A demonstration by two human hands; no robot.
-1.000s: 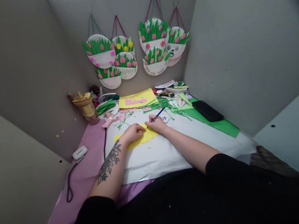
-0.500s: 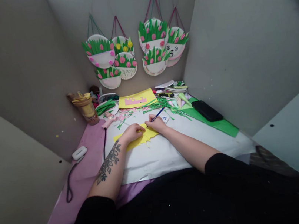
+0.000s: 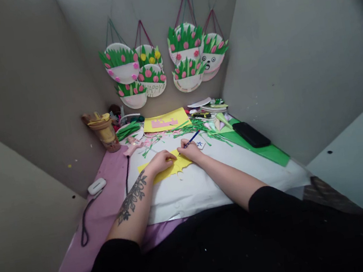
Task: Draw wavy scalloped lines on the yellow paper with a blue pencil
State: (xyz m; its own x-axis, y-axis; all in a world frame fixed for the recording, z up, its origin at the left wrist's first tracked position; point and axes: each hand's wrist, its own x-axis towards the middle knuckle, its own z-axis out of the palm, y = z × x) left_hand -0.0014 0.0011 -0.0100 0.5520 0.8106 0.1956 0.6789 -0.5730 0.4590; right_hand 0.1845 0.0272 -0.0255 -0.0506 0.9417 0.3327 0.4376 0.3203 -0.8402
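Note:
My right hand (image 3: pixel 189 149) is closed around a dark blue pencil (image 3: pixel 193 138) with a reddish top end. The pencil's lower tip meets a yellow sheet of paper (image 3: pixel 163 175) with an uneven, cut-out front edge. Just to the left, my left hand (image 3: pixel 163 160) presses down on the same sheet, its fingers bent and held together near the pencil tip. Whether a small piece lies under those fingertips is hidden. Beneath the sheet is a white paper covering (image 3: pixel 184 199). A small white piece with a blue mark (image 3: pixel 199 144) lies right of my right hand.
Behind my hands lie green paper strips (image 3: pixel 197 126) and a yellow sheet with cut pink paper (image 3: pixel 164 122). A pink glue gun (image 3: pixel 132 149) and a drink cup (image 3: pixel 107 135) are left, a black phone (image 3: pixel 252 134) right. Paper-plate flower baskets (image 3: pixel 124 69) hang on the wall.
My right hand and the pencil have shifted very slightly to the right. My left hand and the yellow sheet stay in place.

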